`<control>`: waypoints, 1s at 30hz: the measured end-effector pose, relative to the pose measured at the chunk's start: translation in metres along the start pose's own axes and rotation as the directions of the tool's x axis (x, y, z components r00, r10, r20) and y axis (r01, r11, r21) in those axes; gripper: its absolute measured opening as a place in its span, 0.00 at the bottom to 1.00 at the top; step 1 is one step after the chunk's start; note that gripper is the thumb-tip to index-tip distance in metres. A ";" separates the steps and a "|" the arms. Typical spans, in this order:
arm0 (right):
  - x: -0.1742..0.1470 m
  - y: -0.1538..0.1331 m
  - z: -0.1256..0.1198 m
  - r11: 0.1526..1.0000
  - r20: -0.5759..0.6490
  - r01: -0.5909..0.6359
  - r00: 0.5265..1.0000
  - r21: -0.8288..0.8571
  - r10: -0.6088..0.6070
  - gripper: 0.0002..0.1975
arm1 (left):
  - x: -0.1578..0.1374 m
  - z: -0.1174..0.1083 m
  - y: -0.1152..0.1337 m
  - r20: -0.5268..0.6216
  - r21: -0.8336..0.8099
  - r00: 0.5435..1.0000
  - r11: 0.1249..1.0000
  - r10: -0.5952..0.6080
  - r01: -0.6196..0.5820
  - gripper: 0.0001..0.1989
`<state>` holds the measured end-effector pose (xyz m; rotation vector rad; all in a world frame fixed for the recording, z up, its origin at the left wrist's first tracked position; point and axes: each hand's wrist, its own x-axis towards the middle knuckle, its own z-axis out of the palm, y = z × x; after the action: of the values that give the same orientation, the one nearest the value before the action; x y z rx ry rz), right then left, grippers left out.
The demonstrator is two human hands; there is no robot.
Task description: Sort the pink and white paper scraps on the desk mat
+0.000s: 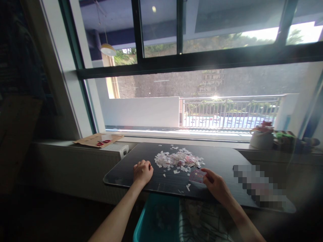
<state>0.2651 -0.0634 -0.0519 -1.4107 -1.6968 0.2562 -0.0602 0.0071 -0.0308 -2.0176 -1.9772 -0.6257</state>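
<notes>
Your right hand (pixel 214 183) pinches the right end of the pinkish slip (pixel 195 176), its long axis crosswise, just nearside of the paper scraps (pixel 178 159). Your left hand (pixel 143 172), farther off, rests fisted on the surface (pixel 224 156).

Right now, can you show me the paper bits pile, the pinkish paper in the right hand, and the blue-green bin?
Paper bits pile (pixel 179 159): head view, middle of the heap.
Pinkish paper (pixel 196 176): head view, middle of its visible face.
Blue-green bin (pixel 146 216): head view, its left side wall.

Daylight through the window (pixel 191 82) leaves lower corners dark.
</notes>
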 end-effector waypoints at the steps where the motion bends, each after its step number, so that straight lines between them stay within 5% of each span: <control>1: 0.000 -0.001 -0.001 1.000 -0.001 0.001 1.000 0.003 -0.001 0.21 | 0.000 0.001 0.000 -0.002 0.000 1.000 1.000 0.002 -0.002 0.10; 22: -0.002 0.000 0.000 0.981 0.158 -0.026 0.987 0.195 -0.005 0.20 | 0.001 0.003 -0.002 -0.012 0.010 1.000 1.000 -0.002 0.002 0.09; 30: -0.002 0.004 0.000 0.975 0.119 -0.042 0.993 0.219 0.016 0.18 | 0.000 0.005 -0.002 -0.015 0.003 1.000 1.000 -0.007 0.007 0.09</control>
<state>0.2680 -0.0640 -0.0556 -1.2765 -1.6848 0.5368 -0.0613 0.0096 -0.0350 -1.9994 -1.9764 -0.6364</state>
